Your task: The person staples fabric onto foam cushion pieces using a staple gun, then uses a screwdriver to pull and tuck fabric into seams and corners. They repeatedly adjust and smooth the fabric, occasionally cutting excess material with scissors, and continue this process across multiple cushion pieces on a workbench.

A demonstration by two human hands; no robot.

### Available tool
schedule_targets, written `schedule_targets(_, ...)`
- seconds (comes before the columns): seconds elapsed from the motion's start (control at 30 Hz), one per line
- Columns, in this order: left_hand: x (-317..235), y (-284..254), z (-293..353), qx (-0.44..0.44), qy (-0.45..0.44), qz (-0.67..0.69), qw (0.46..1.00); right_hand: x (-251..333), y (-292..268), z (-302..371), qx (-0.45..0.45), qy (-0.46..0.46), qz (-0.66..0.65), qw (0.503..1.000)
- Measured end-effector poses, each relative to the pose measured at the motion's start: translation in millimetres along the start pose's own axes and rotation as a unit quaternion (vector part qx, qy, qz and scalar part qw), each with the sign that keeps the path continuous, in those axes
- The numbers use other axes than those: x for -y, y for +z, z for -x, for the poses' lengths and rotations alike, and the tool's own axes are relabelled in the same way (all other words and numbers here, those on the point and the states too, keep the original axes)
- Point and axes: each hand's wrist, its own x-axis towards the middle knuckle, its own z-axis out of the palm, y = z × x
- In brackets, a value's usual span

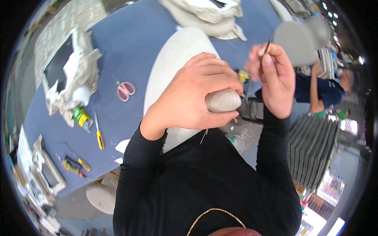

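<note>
My left hand is wrapped over a rounded, padded piece covered in beige woven fabric, whose end pokes out between thumb and fingers. Behind and under that hand lies a long off-white padded panel; I cannot tell whether the beige end belongs to it. A loose thread hangs below the left hand. Raised to the right, my right hand pinches a thin dark rod between thumb and fingers. Its lower end is hidden by the fingers, which are partly blurred.
On the blue table lie red-handled scissors, a yellow-handled screwdriver, a green-and-yellow container and a fabric-draped frame. More beige fabric sits at the far side. Stacked grey panels and a co-worker are to the right.
</note>
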Motion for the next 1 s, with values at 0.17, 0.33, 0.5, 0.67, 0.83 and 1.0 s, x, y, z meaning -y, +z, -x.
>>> schedule_targets(0.17, 22.5, 47.7, -26.4, 0.013, -0.006, 0.000, 1.000, 59.6, -21.7, 40.7, 0.005, -0.056, 0.497, 0.866)
schedule_targets(0.33, 29.1, 77.6, -38.3, 0.054, -0.022, 0.001, 0.998, 55.3, -28.9, 68.5, -0.001, -0.066, 0.566, 0.822)
schedule_targets(0.5, 36.3, 97.1, -39.1, 0.063, -0.029, -0.014, 0.997, 40.1, -34.4, 78.1, -0.013, -0.056, 0.583, 0.810)
schedule_targets(0.67, 39.9, 102.0, -43.5, 0.068, -0.032, -0.007, 0.997, 32.1, -40.4, 78.6, -0.003, -0.044, 0.610, 0.791)
schedule_targets(0.83, 42.4, 103.7, -43.7, 0.075, -0.041, -0.005, 0.996, 26.9, -44.8, 75.8, 0.002, -0.045, 0.604, 0.796)
schedule_targets(1.0, 44.4, 102.3, -43.7, 0.071, -0.043, -0.005, 0.997, 27.4, -46.3, 71.4, 0.018, -0.039, 0.602, 0.798)
